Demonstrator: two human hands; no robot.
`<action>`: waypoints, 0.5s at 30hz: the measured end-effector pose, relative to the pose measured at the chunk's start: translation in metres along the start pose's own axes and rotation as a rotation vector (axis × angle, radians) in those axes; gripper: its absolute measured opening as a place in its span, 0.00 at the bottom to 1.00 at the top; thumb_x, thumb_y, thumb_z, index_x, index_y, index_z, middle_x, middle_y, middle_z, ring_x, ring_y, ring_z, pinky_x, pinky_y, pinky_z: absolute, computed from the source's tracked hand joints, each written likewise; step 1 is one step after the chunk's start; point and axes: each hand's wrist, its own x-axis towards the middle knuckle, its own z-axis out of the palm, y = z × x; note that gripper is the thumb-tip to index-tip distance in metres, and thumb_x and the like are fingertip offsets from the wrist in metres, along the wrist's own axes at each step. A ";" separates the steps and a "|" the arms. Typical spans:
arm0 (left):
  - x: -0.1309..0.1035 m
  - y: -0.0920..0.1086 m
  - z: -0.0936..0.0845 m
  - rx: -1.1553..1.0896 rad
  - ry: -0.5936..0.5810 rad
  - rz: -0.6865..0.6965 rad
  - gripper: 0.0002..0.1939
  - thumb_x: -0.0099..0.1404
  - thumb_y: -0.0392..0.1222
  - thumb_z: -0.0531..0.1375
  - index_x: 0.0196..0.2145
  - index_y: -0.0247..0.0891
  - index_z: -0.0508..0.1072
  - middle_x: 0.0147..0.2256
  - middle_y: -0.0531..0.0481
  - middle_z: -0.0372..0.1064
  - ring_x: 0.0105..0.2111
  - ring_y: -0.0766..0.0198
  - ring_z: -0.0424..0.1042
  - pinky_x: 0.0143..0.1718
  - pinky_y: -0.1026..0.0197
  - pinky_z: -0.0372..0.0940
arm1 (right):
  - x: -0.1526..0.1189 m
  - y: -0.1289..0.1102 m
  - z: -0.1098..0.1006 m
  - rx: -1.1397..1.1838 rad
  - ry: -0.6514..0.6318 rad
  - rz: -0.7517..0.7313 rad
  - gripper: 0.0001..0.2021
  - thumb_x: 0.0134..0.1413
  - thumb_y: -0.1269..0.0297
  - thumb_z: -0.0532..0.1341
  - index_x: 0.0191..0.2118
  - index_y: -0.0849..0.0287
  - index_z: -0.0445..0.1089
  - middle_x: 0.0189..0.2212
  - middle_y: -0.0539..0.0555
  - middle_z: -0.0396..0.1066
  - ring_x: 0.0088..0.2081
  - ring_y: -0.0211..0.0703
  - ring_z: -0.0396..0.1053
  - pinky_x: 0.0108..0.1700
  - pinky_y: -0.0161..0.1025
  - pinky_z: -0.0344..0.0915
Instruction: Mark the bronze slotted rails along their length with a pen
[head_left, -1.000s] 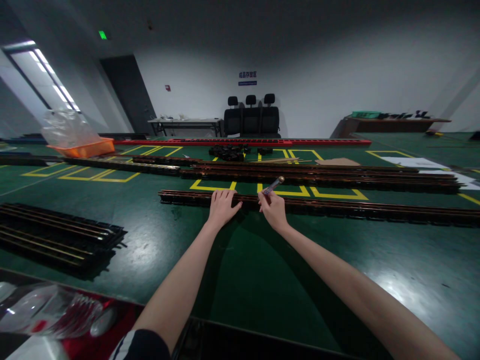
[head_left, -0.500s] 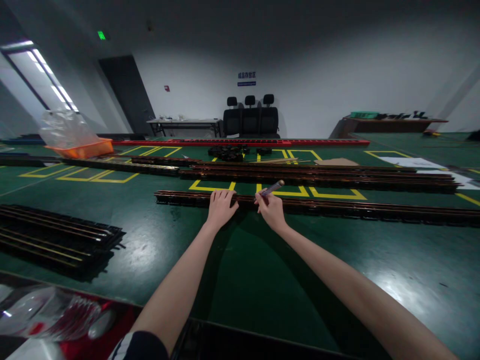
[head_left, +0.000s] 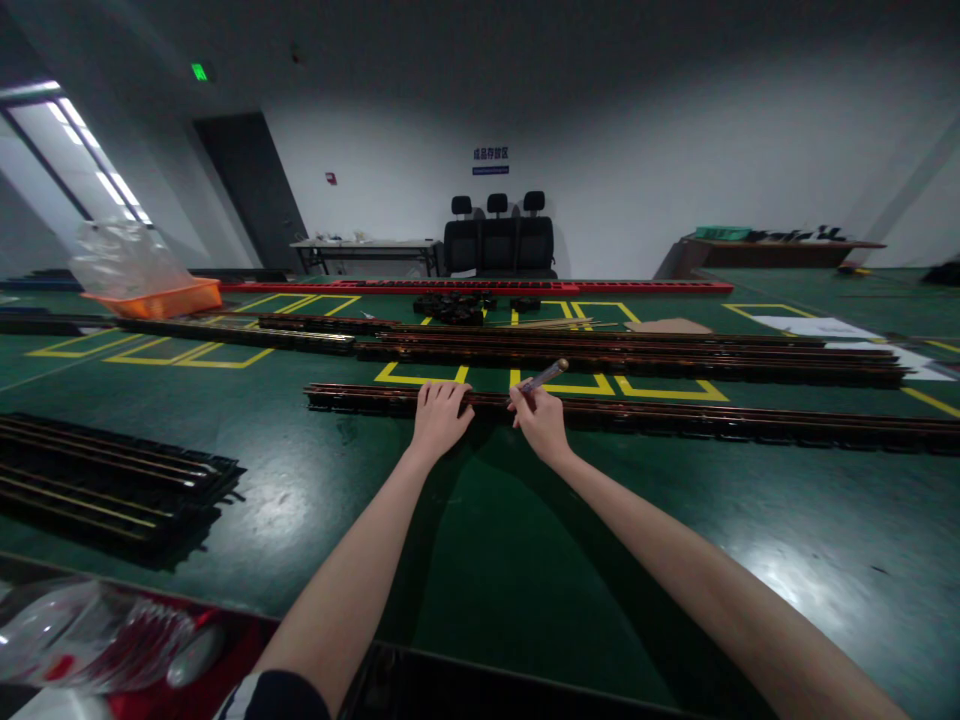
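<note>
A long dark rail strip with copper-coloured lines [head_left: 720, 416] lies across the green table [head_left: 480, 560]. My left hand [head_left: 441, 418] rests over this strip near its left end, fingers on its top and thumb at the near side, gripping it. Just to the right, my right hand [head_left: 540, 418] is closed around a pen-like marker [head_left: 546, 376], whose back end points up and to the right. The marker's tip is hidden by the fingers, close to the strip.
Behind lies a bundle of similar strips [head_left: 645, 352]. More strips [head_left: 97, 480] lie at the left. An orange tray [head_left: 161, 298] holds a clear bag [head_left: 127, 258]. Plastic bottles [head_left: 82, 635] are at the lower left, white papers [head_left: 821, 327] at the right.
The whole view has shifted very slightly. Both hands keep their places on the strip, and the marker is still in my right hand.
</note>
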 end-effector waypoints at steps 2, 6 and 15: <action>0.000 0.000 0.000 -0.006 0.004 -0.003 0.16 0.65 0.42 0.51 0.49 0.41 0.69 0.48 0.45 0.70 0.51 0.53 0.64 0.59 0.47 0.51 | 0.000 0.000 0.000 0.000 -0.004 0.001 0.20 0.58 0.47 0.53 0.29 0.60 0.66 0.22 0.55 0.71 0.18 0.40 0.67 0.22 0.37 0.65; 0.000 -0.001 0.000 -0.006 0.005 -0.005 0.16 0.65 0.41 0.50 0.49 0.41 0.70 0.48 0.45 0.70 0.51 0.54 0.64 0.59 0.47 0.51 | 0.000 0.000 0.000 0.000 -0.013 -0.006 0.21 0.58 0.46 0.52 0.29 0.60 0.66 0.22 0.54 0.71 0.18 0.39 0.67 0.22 0.37 0.65; -0.001 0.002 -0.002 0.014 0.002 -0.001 0.19 0.64 0.35 0.49 0.50 0.41 0.69 0.48 0.45 0.70 0.51 0.54 0.64 0.59 0.48 0.51 | 0.000 0.002 0.001 0.014 -0.001 -0.009 0.18 0.58 0.49 0.54 0.30 0.60 0.66 0.21 0.54 0.71 0.17 0.39 0.66 0.22 0.37 0.64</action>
